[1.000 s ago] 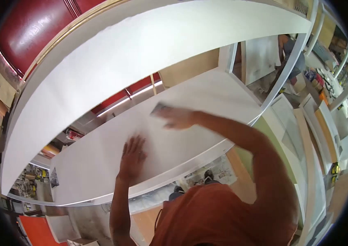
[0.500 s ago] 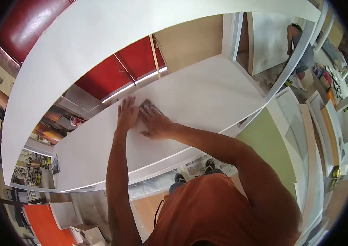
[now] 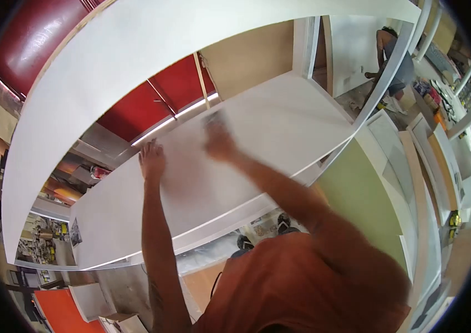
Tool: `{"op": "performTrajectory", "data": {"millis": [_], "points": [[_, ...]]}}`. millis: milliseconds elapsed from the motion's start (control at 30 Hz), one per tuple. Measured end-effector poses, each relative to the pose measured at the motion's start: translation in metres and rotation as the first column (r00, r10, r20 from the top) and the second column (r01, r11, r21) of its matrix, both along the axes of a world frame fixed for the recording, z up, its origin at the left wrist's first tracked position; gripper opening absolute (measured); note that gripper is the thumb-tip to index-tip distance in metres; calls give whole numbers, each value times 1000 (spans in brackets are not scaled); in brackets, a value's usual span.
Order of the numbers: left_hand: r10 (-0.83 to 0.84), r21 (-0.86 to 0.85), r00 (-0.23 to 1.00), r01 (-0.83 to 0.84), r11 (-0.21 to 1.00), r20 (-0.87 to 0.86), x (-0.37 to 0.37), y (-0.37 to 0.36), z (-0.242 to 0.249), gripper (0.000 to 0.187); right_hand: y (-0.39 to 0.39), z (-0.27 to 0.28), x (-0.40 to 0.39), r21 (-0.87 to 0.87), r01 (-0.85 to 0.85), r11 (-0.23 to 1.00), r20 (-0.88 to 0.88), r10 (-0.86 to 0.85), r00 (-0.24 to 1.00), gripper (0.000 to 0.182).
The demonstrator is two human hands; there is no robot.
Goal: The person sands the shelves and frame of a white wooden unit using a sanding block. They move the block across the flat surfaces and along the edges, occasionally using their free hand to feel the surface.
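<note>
My left hand (image 3: 152, 160) lies flat, fingers apart, on the white lower shelf board (image 3: 285, 119) near its far edge. To its right, my right hand (image 3: 219, 143) is blurred by motion and presses a small grey sanding pad (image 3: 211, 119) against the same board. The pad shows only as a grey smear beyond my fingertips. A second white board (image 3: 130, 66) arches above the shelf. Both my arms reach up from my orange shirt (image 3: 302, 288).
Red panels (image 3: 158, 102) and a brown board (image 3: 252, 58) stand behind the shelf. A green panel (image 3: 357, 194) and several leaning white and wooden panels (image 3: 429, 166) are on the right. Another person (image 3: 393, 53) crouches at the top right. Tools clutter the floor at the left (image 3: 44, 244).
My right hand has slid the pad to the right and further away along the board. My left hand has shifted left, away from the right hand, and stays flat on the board.
</note>
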State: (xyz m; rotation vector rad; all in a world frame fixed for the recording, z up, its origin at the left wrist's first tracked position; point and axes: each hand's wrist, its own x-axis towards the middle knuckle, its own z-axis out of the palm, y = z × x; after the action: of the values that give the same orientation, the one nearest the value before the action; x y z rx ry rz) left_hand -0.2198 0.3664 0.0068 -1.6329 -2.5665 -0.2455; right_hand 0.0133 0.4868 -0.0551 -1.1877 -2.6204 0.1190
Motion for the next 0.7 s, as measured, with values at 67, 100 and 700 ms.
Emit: {"op": "performTrajectory", "data": {"millis": [67, 100, 700], "points": [[-21, 83, 999, 17, 996, 46, -18, -6, -6, 49, -103, 67, 16, -174, -427, 887, -190, 395, 899, 78], [-58, 96, 998, 54, 994, 39, -23, -8, -1, 47, -103, 49, 22, -82, -558, 826, -246, 526, 815, 83], [-209, 229, 977, 193, 954, 46, -63, 4, -40, 56, -78, 72, -69, -222, -173, 960, -157, 140, 978, 81]]}}
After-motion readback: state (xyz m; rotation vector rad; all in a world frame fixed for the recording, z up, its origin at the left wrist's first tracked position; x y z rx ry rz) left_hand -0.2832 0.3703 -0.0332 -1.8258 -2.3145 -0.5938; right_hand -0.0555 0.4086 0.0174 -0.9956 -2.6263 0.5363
